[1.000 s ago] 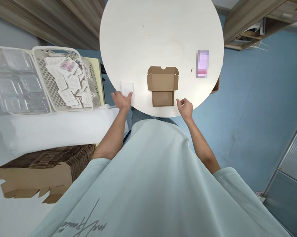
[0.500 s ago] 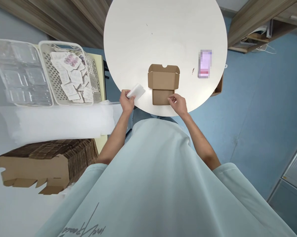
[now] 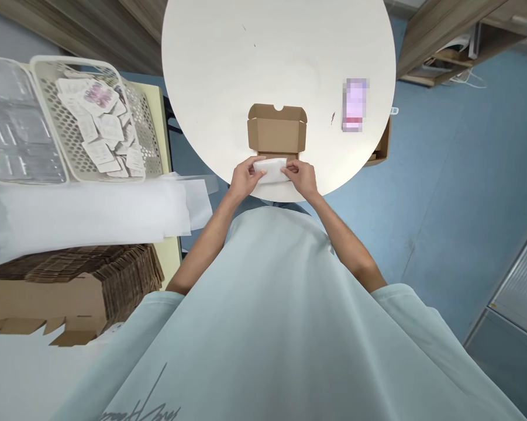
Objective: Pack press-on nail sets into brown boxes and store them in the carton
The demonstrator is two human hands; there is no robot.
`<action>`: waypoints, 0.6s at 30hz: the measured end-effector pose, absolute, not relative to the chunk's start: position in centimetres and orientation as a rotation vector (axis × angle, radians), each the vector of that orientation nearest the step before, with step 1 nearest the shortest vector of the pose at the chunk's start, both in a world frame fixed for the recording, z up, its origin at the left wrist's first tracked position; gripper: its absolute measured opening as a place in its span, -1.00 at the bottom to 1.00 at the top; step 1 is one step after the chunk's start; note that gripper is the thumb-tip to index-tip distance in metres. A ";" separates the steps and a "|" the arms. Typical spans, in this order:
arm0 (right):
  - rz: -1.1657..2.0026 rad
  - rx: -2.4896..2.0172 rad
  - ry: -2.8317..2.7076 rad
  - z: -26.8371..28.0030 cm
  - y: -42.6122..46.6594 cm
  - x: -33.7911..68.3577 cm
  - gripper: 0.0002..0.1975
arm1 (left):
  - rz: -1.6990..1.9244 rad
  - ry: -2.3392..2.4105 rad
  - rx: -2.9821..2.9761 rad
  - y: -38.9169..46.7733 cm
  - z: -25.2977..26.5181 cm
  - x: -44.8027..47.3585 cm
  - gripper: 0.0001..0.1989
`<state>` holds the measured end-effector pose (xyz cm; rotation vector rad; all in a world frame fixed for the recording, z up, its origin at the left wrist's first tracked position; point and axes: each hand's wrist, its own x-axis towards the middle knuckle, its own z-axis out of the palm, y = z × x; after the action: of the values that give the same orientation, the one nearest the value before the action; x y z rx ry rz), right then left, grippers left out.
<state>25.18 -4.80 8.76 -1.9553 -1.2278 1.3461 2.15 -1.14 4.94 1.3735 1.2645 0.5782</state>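
Holding a white piece (image 3: 271, 171) with both hands, after gripping it farther left with the left hand (image 3: 244, 176) alone half a second earlier. Pinching one end between left fingers (image 3: 255, 159), the other between those of the right hand (image 3: 304, 177), over the near part of the open cardboard box (image 3: 276, 135) on the bench (image 3: 210, 76).

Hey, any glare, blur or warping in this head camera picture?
Head view: strong wide-angle warping, with the pale shirt stretched toward the lower corners; bright glints on the clear plastic trays; a purple rectangular item pixelated beyond reading; the white packet between left hand and right hand looks pale, with little surface detail.
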 end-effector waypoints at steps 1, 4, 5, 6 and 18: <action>1.321 -2.004 -1.213 8.5 -4.7 25.4 -0.83 | 0.578 1.305 1.355 -0.8 4.3 2.8 -0.49; 1.263 -2.162 -1.248 7.9 -4.0 25.8 -0.87 | 0.571 1.501 1.313 -0.1 3.0 4.8 -0.49; 1.248 -2.212 -1.278 7.8 -3.7 25.8 -0.87 | 0.556 1.562 1.314 0.0 2.7 5.4 -0.52; 1.236 -2.256 -1.311 7.6 -3.4 25.8 -0.87 | 0.536 1.608 1.325 0.0 2.6 5.9 -0.56; 1.162 -2.455 -1.640 5.1 -1.8 24.6 -0.79 | 0.475 1.647 1.323 -0.2 2.1 8.6 -0.74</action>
<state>24.65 -1.76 5.06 -2.4554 -1.6396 1.1618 8.57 -0.20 2.07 1.3225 1.6472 0.4748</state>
